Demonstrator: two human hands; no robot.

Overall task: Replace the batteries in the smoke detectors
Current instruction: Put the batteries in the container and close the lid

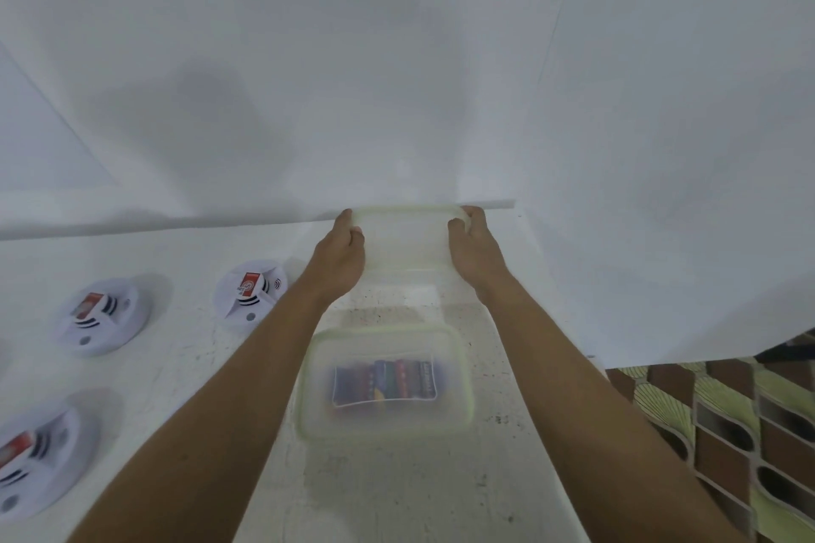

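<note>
- My left hand (342,249) and right hand (474,247) are each clamped on a short end of a translucent lid (408,240), which I hold at 12 o'clock, near the desk's far edge by the white wall (397,57).
- The open plastic container (386,384) sits on the white desk (419,498) between my forearms, on the near side of the lid, with a row of batteries (386,381) inside; they are blurred.
- Three smoke detectors lie at 9 to 10 o'clock: one (251,293) just beside my left forearm, another (103,317) further left, a third (31,461) at 8 o'clock.
- Each shows a red battery in its back.
</note>
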